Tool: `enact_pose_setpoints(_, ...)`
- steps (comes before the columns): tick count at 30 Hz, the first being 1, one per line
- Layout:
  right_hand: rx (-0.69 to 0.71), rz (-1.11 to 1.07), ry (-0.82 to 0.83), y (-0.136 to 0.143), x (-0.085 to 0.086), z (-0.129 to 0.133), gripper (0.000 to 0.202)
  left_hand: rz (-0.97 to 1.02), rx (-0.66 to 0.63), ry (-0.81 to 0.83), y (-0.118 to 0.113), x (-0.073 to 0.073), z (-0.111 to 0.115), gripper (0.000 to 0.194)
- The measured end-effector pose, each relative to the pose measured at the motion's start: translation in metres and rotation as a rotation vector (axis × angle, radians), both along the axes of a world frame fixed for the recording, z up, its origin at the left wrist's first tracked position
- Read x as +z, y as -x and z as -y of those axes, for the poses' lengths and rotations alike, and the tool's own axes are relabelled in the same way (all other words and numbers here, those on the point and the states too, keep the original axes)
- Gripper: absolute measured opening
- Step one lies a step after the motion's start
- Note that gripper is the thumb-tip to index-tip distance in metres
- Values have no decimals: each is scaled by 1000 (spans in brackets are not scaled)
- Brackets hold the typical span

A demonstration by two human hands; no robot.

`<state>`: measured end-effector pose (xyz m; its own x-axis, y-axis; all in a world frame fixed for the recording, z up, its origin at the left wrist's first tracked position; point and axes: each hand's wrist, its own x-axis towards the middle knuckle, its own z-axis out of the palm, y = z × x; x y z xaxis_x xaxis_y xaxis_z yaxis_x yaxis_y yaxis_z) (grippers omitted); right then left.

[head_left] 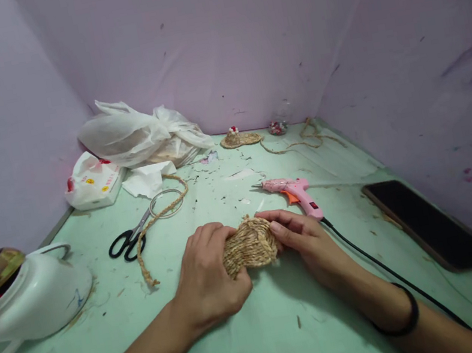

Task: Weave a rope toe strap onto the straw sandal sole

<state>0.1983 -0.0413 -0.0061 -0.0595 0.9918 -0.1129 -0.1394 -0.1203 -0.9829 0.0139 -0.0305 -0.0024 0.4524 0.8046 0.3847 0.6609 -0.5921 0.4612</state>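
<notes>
Between my hands, low over the table, is a small slipper-shaped piece of coiled straw rope (250,245). My left hand (211,269) wraps round its left end, thumb along the near edge and fingers over the far side. At the right end my right hand (304,237) pinches the rim between thumb and fingers. The palm-side fingertips of both hands are partly hidden. A pink glue gun (290,188) with an orange trigger lies just beyond my right hand. Black-handled scissors (131,242) and a braided straw cord (160,213) lie to the left of my left hand.
A white pot (47,295) stands at left. Behind are a tissue pack (97,179) and white plastic bags (137,133). A finished-looking straw slipper (241,139) and a jar of beads (277,126) sit by the back wall. A phone (427,222) lies right, past the glue gun's black cable (383,263).
</notes>
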Motion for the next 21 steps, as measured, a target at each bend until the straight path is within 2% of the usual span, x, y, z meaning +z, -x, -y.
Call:
enact_pose_setpoints(4, 52, -246, 26, 2, 3, 1, 35, 48, 141, 161, -4, 7, 4, 34)
enact_pose_setpoints(9, 216, -326, -100, 10, 1, 2, 48, -66, 306, 177, -12, 15, 10, 30)
enact_pose_setpoints(12, 216, -291, -174, 14, -3, 2, 50, -139, 334, 131, -17, 15, 13, 28)
enact_pose_setpoints(17, 173, -322, -174, 15, -8, 0, 44, -174, 325, 59, -20, 13, 17, 29)
enact_pose_setpoints(21, 164, -354, -145, 15, -6, 1, 40, -139, 294, 112, -19, 12, 19, 32)
